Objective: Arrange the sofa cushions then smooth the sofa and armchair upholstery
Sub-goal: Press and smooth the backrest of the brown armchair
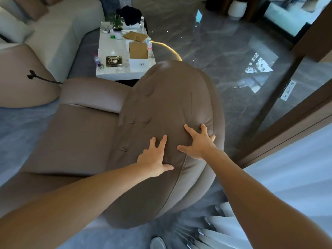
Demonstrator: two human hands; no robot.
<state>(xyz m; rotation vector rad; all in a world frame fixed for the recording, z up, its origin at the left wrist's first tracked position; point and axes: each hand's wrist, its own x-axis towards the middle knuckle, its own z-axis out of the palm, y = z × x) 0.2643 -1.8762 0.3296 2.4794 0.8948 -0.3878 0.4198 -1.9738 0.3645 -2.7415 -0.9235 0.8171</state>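
Observation:
A brown leather armchair (167, 97) fills the middle of the head view, seen from behind its tall padded backrest. My left hand (155, 157) lies flat on the backrest with fingers spread. My right hand (199, 141) presses the backrest's right edge, fingers spread and slightly curled into the leather. Neither hand holds anything. The seat (75, 139) and one armrest (93, 92) show to the left. A cream sofa (59, 29) with brown and pale cushions (30, 8) stands at the top left.
A white coffee table (115, 69) beyond the armchair carries bottles, paper bags, a plant and an ashtray. A second brown seat (23, 78) with a black cord sits at left. Glossy grey floor (224, 51) spreads right; a white curtain (287, 177) and wooden frame stand at right.

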